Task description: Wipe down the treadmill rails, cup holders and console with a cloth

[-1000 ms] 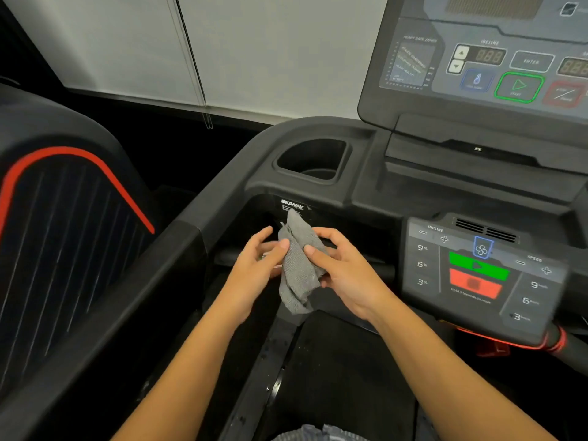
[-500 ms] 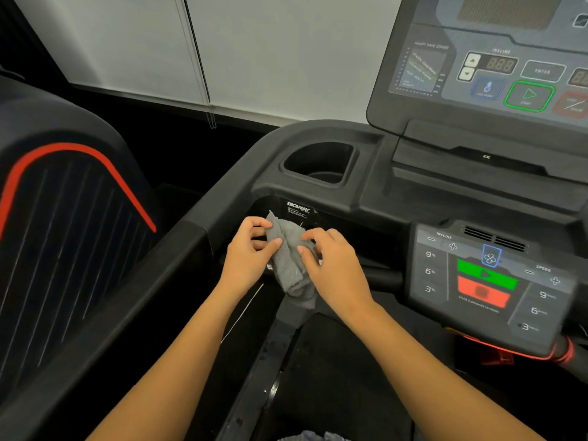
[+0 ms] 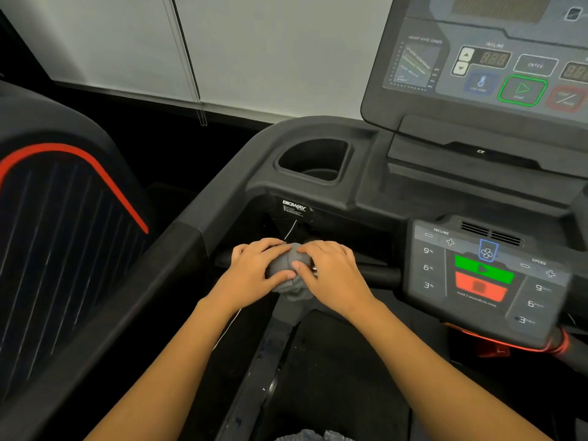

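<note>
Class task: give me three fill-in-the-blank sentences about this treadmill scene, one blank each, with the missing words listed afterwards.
1. The left hand and right hand hold a cloth whose colour is ____.
2. The cup holder contains ____.
3. On the small panel, the green button sits directly above a ____ button.

Missing words: grey; nothing; red
</note>
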`<state>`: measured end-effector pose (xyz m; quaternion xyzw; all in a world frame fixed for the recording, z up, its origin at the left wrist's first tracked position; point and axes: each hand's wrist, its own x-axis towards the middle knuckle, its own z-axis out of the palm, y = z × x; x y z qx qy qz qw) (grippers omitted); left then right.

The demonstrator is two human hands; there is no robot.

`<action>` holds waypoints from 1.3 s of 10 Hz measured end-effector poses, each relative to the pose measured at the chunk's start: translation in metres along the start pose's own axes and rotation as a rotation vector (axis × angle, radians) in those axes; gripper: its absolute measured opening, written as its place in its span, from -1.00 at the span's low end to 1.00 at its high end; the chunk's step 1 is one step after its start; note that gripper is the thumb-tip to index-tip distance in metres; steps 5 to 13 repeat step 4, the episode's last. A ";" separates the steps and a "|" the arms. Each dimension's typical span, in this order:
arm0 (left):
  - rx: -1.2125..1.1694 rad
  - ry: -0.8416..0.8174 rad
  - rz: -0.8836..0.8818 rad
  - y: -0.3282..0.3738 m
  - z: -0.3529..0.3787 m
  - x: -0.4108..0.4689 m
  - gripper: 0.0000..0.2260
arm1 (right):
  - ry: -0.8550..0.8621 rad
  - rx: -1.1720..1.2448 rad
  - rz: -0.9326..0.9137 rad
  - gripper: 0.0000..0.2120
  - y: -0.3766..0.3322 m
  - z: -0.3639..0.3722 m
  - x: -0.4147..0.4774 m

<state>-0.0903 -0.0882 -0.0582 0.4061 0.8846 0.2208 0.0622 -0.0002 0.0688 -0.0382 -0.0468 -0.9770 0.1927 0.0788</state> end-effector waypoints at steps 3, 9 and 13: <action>-0.067 -0.061 0.010 -0.003 -0.009 0.004 -0.29 | -0.047 0.114 -0.011 -0.60 -0.001 -0.005 -0.004; -0.093 -0.071 0.017 -0.003 -0.014 0.006 -0.38 | -0.026 0.144 -0.010 -0.59 -0.003 -0.005 -0.005; -0.093 -0.071 0.017 -0.003 -0.014 0.006 -0.38 | -0.026 0.144 -0.010 -0.59 -0.003 -0.005 -0.005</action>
